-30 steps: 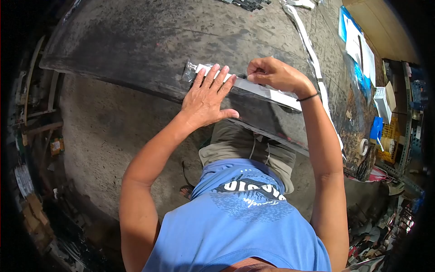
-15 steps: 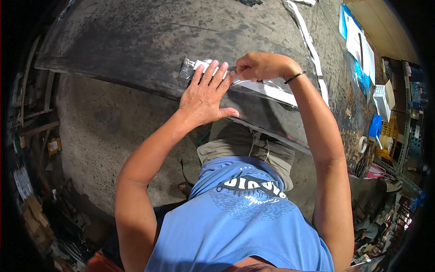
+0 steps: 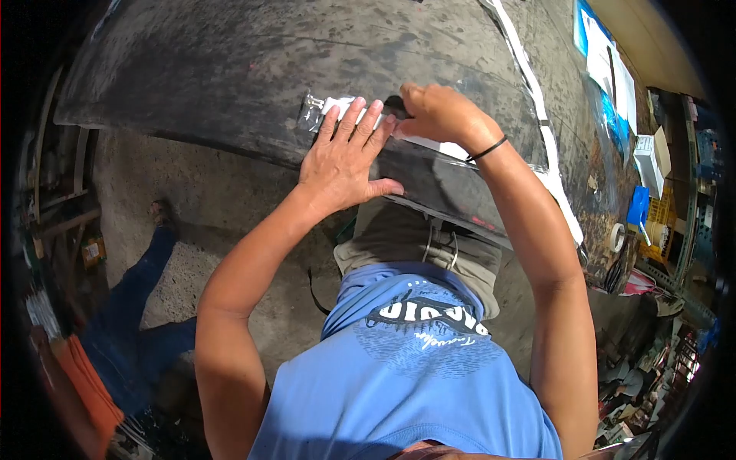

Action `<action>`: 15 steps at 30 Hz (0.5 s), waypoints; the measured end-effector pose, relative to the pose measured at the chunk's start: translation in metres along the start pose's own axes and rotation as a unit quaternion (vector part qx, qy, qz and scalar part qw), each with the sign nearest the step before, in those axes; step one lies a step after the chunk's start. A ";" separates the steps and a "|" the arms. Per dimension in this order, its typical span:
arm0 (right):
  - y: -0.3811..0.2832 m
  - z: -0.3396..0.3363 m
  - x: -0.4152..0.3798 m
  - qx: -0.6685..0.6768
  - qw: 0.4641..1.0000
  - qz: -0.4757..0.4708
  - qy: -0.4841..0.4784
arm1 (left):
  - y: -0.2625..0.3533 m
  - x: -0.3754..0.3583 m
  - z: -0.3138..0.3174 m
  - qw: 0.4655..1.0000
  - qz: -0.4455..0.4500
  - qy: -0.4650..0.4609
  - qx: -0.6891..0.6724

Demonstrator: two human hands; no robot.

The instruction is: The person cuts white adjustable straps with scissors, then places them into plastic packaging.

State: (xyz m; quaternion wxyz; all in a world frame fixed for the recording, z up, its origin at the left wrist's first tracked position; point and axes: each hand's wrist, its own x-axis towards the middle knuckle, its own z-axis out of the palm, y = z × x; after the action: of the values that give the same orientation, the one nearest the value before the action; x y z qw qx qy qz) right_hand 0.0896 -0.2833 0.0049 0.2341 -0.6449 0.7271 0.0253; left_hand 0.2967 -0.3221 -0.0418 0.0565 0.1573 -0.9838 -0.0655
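A long white strip (image 3: 438, 146) in clear plastic lies along the near edge of the dark tabletop (image 3: 230, 84). Small metal-looking fittings (image 3: 313, 100) show inside the plastic at its left end. Across the strip rests my left hand (image 3: 337, 162), flat with its fingers spread, pressing it near that end. Over the strip just to the right is my right hand (image 3: 443, 116), its fingers curled and the wrist bent. Whatever those fingers hold is hidden; only a dark patch shows beside them, perhaps shadow.
Another white strip (image 3: 529, 77) runs down the table's right side. Papers (image 3: 609, 69), a white box (image 3: 650, 165), a blue object (image 3: 636, 207), a yellow crate (image 3: 659, 230) and a tape roll (image 3: 616, 241) are at right. A person in an orange top (image 3: 88, 383) is at lower left.
My right hand has turned and its fingers have shifted, still close to the strip. My left hand stays almost in place. The person in orange has come further into view at left.
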 end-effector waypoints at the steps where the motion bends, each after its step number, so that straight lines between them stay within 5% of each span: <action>1: 0.004 0.000 -0.001 -0.001 1.000 0.003 0.005 | 0.001 0.001 -0.001 1.000 0.004 0.003 0.003; 4: 0.018 -0.007 -0.013 0.037 0.998 0.031 0.052 | -0.001 0.001 -0.001 1.000 0.003 0.007 -0.007; 8: 0.042 -0.022 -0.080 0.319 0.941 0.022 0.110 | -0.002 0.002 -0.004 1.000 0.002 0.012 -0.022; 14: 0.037 -0.045 -0.238 0.359 0.901 0.019 0.242 | 0.017 0.060 -0.025 0.990 0.078 0.108 -0.044; 15: 0.030 -0.048 -0.268 0.374 0.891 0.042 0.255 | 0.020 0.065 -0.004 0.996 0.073 0.054 0.005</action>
State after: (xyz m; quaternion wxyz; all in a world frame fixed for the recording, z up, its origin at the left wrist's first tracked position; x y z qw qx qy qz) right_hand 0.0617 -0.0466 0.1398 0.2631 -0.4631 0.7438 -0.4038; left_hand 0.2296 -0.3244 -0.0288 0.1136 0.0883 -0.9884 -0.0477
